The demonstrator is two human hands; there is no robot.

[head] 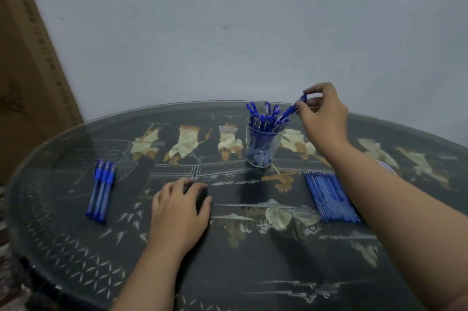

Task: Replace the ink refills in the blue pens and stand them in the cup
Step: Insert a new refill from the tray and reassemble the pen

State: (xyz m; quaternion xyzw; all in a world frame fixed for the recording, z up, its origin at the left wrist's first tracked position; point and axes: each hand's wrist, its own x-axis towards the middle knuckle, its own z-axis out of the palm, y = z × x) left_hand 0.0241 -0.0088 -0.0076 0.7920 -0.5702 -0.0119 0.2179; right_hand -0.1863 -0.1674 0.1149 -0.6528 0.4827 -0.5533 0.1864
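The counter (228, 260) has a glossy, smooth glass top over a dark lacquered surface inlaid with pale, matt figures. The cup (263, 151) is clear and shiny; glass or plastic, I cannot tell. The pens (101, 189) are translucent blue plastic, and the refills (331, 199) are thin blue plastic tubes. The cardboard box (25, 83) is matt brown, and the wall (228, 32) is matt paint.

The one view looks out from the person's head, facing forward and down across a round table (76, 234) at close range. Both forearms come in from the bottom edge: the left hand (181, 212) lies near the middle, and the right hand (323, 113) is farther out, pinching a pen (291, 109) over the cup (263, 146). The table's far rim bows (a wide lens), with wall (228, 19) above and a box (30, 83) at the left.
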